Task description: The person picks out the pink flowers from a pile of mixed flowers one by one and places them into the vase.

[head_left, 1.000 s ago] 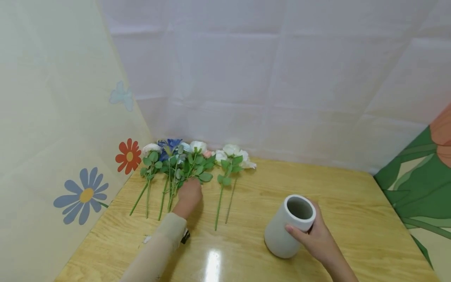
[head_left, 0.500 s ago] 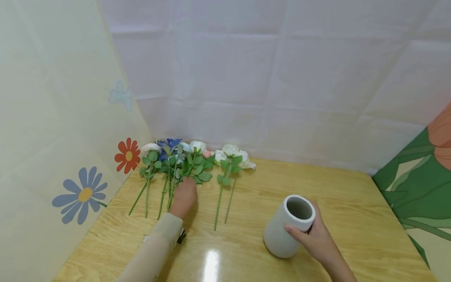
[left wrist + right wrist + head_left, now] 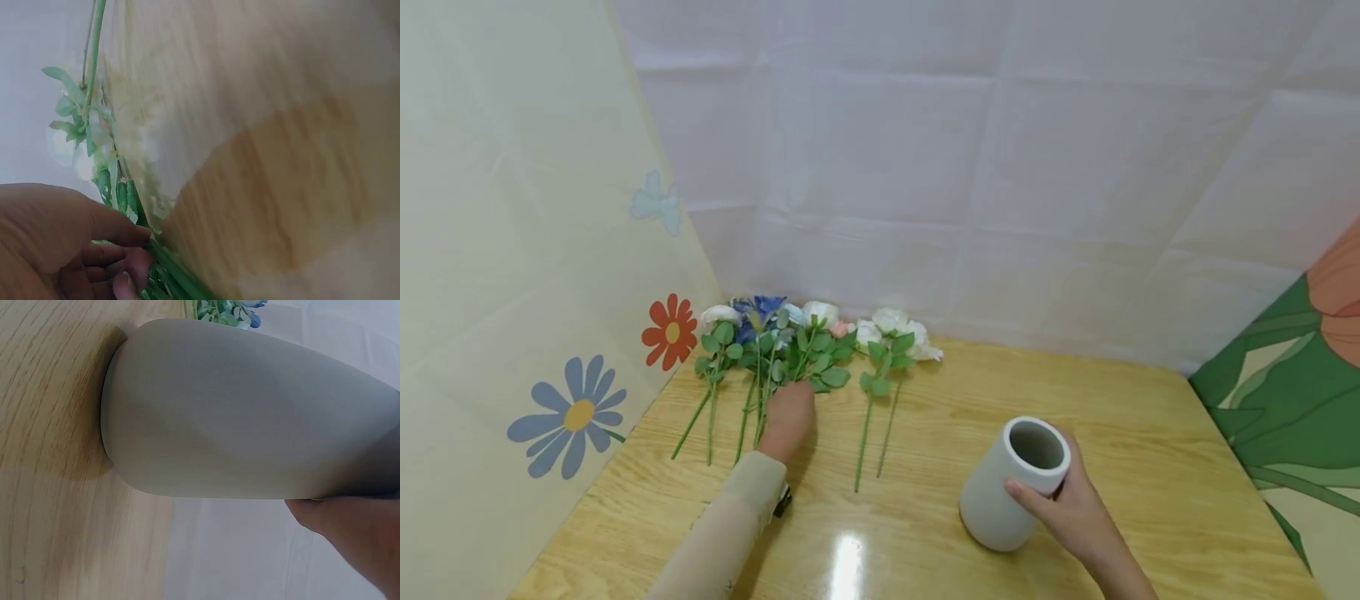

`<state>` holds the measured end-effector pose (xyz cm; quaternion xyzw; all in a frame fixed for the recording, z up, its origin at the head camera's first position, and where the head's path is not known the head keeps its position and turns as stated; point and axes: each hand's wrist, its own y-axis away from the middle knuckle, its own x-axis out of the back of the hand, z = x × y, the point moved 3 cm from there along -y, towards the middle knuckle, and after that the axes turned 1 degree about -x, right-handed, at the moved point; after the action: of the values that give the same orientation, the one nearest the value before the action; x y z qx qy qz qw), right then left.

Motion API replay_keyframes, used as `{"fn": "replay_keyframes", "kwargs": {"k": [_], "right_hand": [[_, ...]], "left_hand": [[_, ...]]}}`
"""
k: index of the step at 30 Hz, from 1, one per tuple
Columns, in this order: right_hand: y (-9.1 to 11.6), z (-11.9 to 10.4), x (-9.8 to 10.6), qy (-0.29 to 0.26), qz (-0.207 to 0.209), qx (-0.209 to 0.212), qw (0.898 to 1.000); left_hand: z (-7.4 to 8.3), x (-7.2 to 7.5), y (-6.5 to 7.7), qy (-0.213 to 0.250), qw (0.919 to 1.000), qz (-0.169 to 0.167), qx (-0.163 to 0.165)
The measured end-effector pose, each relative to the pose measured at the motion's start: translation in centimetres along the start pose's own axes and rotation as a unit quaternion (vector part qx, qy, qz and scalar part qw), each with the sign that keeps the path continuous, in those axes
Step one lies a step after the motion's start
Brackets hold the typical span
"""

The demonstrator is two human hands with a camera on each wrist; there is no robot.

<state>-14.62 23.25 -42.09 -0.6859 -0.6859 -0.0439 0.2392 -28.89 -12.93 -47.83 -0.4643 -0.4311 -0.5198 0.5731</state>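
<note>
Artificial flowers lie in a row along the back left of the table. Among them are a blue flower (image 3: 760, 310), a white flower (image 3: 822, 313) and another pale one (image 3: 721, 315) at the left end. My left hand (image 3: 790, 414) is down among the middle ones, fingers curled. In the left wrist view, its thumb and forefinger pinch at the green flower stems (image 3: 178, 274); the leaves partly hide this. A light grey vase (image 3: 997, 500), wide-mouthed and empty inside, stands at the right. My right hand (image 3: 1075, 504) grips it near the rim, thumb on the front.
Two flower stems (image 3: 865, 442) with white heads lie apart, between the left hand and the vase. A small black object (image 3: 783, 502) shows beside the left sleeve (image 3: 730, 517). Cloth backdrops (image 3: 880, 167) rise behind the wooden table (image 3: 1112, 400) and at its sides.
My left hand has shifted slightly left and toward the stems among the flowers. The right hand and the vase have stayed in place.
</note>
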Motion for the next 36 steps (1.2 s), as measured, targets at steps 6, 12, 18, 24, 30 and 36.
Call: {"fn": "replay_keyframes", "kwargs": {"k": [6,12,18,24,30,36], "right_hand": [[0.1,-0.1,-0.1,-0.001,0.003,0.003,1.0],[0.0,-0.1,-0.2,0.002,-0.001,-0.003,1.0],[0.0,-0.1,-0.1,0.005,0.0,-0.001,1.0],[0.0,0.0,-0.2,0.002,0.001,0.011,1.0],[0.0,-0.1,-0.1,0.001,0.001,0.015,1.0],[0.0,0.0,-0.1,0.004,-0.002,0.005,1.0]], "left_hand": [[0.1,-0.2,-0.4,-0.013,0.9997,-0.009,-0.019],[-0.1,-0.2,-0.5,0.029,0.9993,0.01,-0.023],[-0.6,-0.3,-0.8,0.074,0.997,-0.007,-0.024],[-0.9,-0.1,-1.0,0.131,0.9893,-0.063,0.007],[-0.8,0.2,-1.1,0.152,0.9852,-0.077,0.016],[-0.7,0.4,-1.3,0.155,0.9869,-0.044,0.007]]}}
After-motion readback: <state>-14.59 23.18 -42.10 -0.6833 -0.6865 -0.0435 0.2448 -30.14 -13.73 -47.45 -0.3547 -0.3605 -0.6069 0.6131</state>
